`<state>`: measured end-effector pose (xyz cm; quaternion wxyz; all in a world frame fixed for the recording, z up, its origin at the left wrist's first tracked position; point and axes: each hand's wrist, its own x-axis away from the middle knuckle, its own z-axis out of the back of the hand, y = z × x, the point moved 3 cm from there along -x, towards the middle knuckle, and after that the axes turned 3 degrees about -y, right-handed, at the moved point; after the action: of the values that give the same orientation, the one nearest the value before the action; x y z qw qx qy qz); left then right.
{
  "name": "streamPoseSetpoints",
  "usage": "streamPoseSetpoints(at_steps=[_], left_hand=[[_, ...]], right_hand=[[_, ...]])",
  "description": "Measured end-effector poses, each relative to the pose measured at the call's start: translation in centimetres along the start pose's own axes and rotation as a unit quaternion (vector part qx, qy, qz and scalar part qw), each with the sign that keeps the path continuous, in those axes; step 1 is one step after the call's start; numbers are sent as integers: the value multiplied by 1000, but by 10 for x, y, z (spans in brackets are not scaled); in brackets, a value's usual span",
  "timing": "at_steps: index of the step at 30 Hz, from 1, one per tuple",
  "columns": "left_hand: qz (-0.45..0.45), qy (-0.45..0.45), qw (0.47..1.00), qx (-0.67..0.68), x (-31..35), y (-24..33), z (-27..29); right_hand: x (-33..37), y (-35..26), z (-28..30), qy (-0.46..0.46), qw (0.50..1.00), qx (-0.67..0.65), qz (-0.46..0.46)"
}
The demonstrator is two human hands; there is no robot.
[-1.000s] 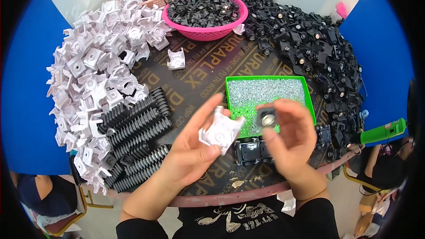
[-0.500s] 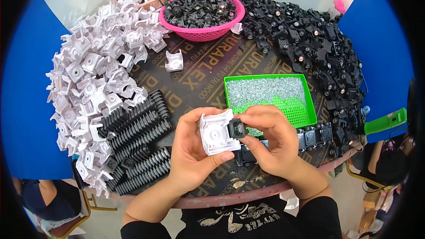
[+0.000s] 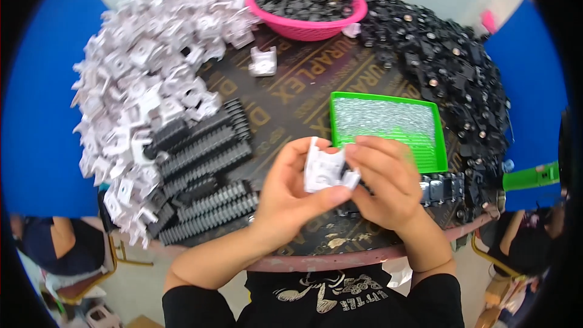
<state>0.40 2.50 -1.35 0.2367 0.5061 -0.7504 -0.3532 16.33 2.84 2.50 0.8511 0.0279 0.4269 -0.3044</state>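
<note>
In front of me, my left hand point(image 3: 290, 191) is closed round a white plastic housing point(image 3: 323, 171), with its thumb along the lower edge. My right hand point(image 3: 388, 179) pinches at the housing's right side. Between its fingers and the housing shows a dark sliver of a small black square part point(image 3: 348, 168); most of it is hidden, and how far it sits in the housing I cannot tell. Just beyond my right hand lies a green tray point(image 3: 444, 146) with many small silvery pieces heaped toward its far side.
White housings point(image 3: 130, 61) are piled at left, beside stacked rows of black parts point(image 3: 206, 152). A lone white housing point(image 3: 263, 62) lies mid-table. A pink basket point(image 3: 303, 27) holds black parts; more black assemblies point(image 3: 437, 54) heap at right, near a green-handled tool point(image 3: 531, 177).
The housing has turned and tilted in my left hand, and both hands have shifted right in view. The black part, plainly visible before, is now mostly hidden. The whole view has shifted too.
</note>
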Motion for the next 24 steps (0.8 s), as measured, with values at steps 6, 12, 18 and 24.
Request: streamPoseSetpoints(at_steps=[6, 12, 18, 24], left_hand=[[-431, -27, 828, -358, 32, 9, -28], [-485, -247, 745, -386, 48, 3, -48], [-519, -208, 757, -337, 53, 15, -44], [-504, -210, 766, -339, 51, 20, -45]], right_hand=[[-10, -4, -10, -3, 974, -117, -196], [-24, -34, -65, -274, 928, -237, -87], [-56, -55, -144, -322, 915, -239, -44], [-58, -53, -163, -301, 932, -201, 38]])
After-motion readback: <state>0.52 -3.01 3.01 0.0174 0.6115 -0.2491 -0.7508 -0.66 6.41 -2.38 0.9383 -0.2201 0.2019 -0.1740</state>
